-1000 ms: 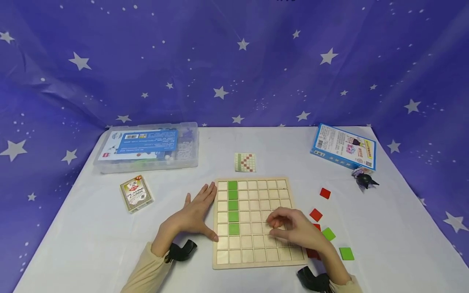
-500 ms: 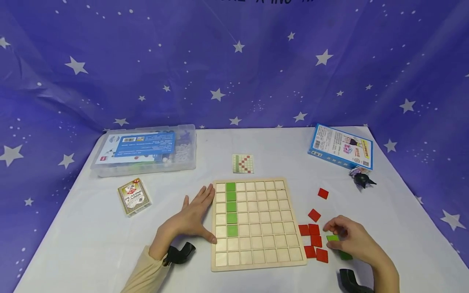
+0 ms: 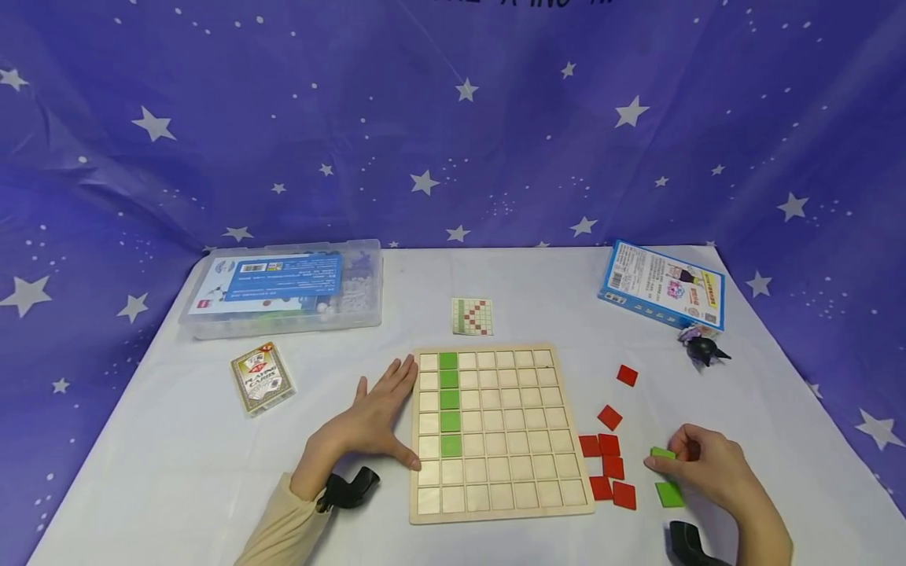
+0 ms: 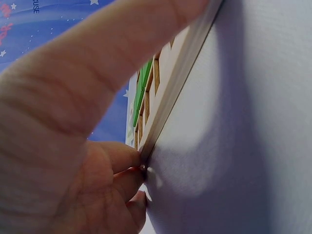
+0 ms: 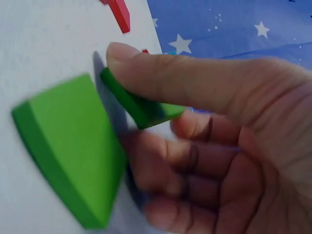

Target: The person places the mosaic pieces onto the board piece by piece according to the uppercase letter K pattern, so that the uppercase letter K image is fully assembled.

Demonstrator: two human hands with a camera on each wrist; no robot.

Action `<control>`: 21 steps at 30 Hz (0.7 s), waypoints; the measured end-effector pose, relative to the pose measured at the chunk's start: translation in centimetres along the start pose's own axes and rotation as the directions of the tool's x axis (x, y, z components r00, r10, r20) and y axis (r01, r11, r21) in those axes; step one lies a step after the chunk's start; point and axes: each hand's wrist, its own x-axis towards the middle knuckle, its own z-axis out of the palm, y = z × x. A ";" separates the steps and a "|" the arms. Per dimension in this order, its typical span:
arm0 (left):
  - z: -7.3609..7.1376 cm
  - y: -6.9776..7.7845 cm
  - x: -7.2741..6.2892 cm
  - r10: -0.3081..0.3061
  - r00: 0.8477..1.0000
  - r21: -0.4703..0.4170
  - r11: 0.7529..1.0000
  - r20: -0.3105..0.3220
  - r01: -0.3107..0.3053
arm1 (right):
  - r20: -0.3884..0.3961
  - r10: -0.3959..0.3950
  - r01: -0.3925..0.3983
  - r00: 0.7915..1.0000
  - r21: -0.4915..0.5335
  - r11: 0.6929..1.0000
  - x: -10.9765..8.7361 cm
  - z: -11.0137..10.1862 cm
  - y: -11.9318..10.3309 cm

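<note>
A wooden grid board (image 3: 495,475) lies in the middle of the table, with several green tiles (image 3: 449,399) set in its second column from the left. My left hand (image 3: 371,424) has its fingers spread along the board's left edge, the fingertips and thumb (image 4: 97,63) touching the frame. To the right of the board, my right hand (image 3: 718,472) pinches a green square tile (image 5: 146,109) by its edges, tilted in the right wrist view. Just beside that hand, another green tile (image 3: 668,494) lies flat on the white table.
Several red tiles (image 3: 613,468) lie scattered right of the board. Behind it is a small pattern card (image 3: 472,316). A playing-card box (image 3: 262,379) and clear plastic case (image 3: 283,291) are left; a blue box (image 3: 665,283) and small black object (image 3: 703,350) are back right.
My right hand has moved from over the board rightward to the loose green tiles and taken one between thumb and fingers. The left hand stays at the board's edge.
</note>
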 end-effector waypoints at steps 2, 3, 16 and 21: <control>0.0 0.0 0.0 0.000 1.000 -0.001 1.000 0.001 0.000 | -0.020 -0.034 0.034 0.999 0.011 0.999 0.0 0.2 -0.3; 0.0 0.0 0.0 0.000 1.000 0.000 1.000 0.001 0.000 | -0.032 -0.058 0.058 0.998 0.014 0.998 0.0 0.3 -0.4; -0.1 0.1 0.0 0.002 1.000 0.009 1.000 -0.001 -0.002 | -0.030 -0.285 0.283 0.958 0.251 0.926 -0.3 1.6 -4.0; 0.0 0.0 0.0 0.000 1.000 0.009 1.000 0.001 0.000 | -0.044 -0.427 0.416 0.903 0.333 0.846 -0.2 2.2 -6.0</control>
